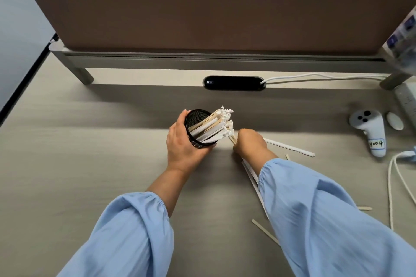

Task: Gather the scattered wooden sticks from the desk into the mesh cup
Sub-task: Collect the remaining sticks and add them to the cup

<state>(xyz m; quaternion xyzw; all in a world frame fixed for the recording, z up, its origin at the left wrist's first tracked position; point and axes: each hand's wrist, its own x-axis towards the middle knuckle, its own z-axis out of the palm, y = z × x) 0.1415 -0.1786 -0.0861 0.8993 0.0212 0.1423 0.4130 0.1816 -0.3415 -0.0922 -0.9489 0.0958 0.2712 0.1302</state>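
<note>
My left hand (183, 144) grips the black mesh cup (195, 121), tilted with its mouth toward the right. A bundle of wooden sticks (216, 126), many in white paper wrappers, juts out of the cup. My right hand (251, 144) is closed around a few sticks (251, 174) just right of the cup; their short ends poke out near the cup's mouth and their long ends run back under my wrist. Loose sticks lie on the desk: a wrapped one (290, 148) beyond my right hand, a bare one (265, 231) near my right sleeve, another (364, 208) farther right.
A white VR controller (371, 129) and a small white oval object (395, 121) lie at the right. White cables (392, 186) run along the right edge. A brown partition (213, 7) on a grey rail and a black cable grommet (234, 83) sit behind the cup.
</note>
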